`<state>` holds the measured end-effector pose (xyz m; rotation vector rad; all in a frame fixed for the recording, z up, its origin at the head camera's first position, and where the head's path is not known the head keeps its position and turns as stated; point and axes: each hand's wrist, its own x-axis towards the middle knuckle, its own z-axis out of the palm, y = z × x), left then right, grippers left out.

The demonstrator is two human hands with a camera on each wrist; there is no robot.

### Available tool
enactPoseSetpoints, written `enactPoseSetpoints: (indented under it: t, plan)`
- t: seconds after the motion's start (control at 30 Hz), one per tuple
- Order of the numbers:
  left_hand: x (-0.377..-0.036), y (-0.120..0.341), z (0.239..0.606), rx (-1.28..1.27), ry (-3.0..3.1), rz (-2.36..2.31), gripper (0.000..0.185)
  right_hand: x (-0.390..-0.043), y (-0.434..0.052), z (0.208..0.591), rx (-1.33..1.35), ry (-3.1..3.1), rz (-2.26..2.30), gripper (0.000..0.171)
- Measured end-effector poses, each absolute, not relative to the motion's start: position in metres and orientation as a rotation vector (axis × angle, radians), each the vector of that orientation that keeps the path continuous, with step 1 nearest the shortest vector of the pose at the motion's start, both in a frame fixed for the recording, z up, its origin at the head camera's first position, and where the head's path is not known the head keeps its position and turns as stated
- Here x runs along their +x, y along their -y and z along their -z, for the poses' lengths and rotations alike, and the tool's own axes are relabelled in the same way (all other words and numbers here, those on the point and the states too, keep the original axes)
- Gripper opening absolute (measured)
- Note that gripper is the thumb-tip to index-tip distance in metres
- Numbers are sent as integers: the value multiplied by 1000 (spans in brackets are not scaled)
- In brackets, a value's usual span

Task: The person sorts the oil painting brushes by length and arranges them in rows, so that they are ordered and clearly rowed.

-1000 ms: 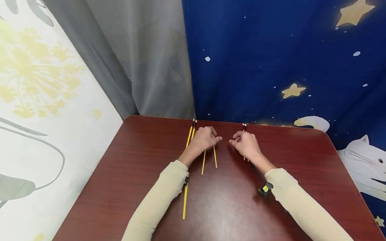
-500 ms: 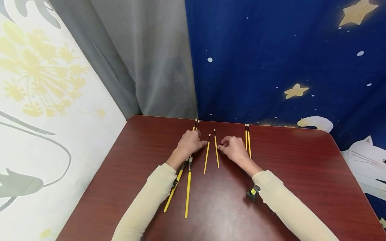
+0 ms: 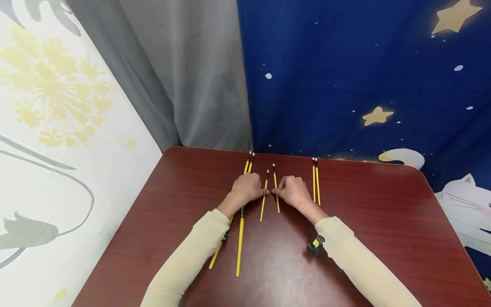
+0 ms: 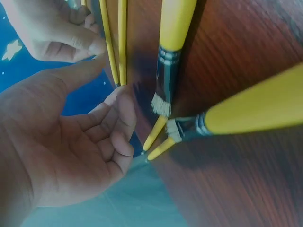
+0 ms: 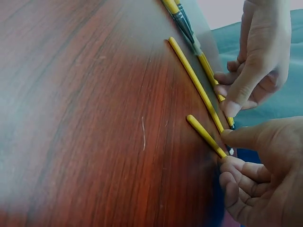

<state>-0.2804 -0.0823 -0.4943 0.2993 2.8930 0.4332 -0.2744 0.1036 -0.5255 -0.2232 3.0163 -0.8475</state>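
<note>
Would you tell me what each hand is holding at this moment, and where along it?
Neither lifts anything. The left hand and right hand each touch one thin middle brush mid-handle with their fingertips.

1. No text, label, brand, number or sign can be read in any view.
2. The yellow paintbrushes (image 3: 240,243) on the table (image 3: 383,221) show no legible print.
</note>
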Motion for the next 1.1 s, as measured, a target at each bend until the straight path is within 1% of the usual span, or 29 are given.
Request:
enactPoseSetpoints:
  t: [0.07,0.27,0.57,0.9,1.1]
  plan:
    - [-280,77,496,296,-2899,-410,51,-276,-106,527,-231,-3012,832,30]
    - [-284,74,499,289,-2920,-356,45,-282,-102,526,-200,-2992,797,33]
    - [-288,67,500,273,-2903,-285,37,-278,-100,521,-124,-2975,749,34]
    - [-294,64,502,227,-2909,-249,27,-277,-94,520,-60,-2928,741,42]
    - [-293,62,502,215,-2910,-248,25,-278,-94,520,-44,-2936,737,40]
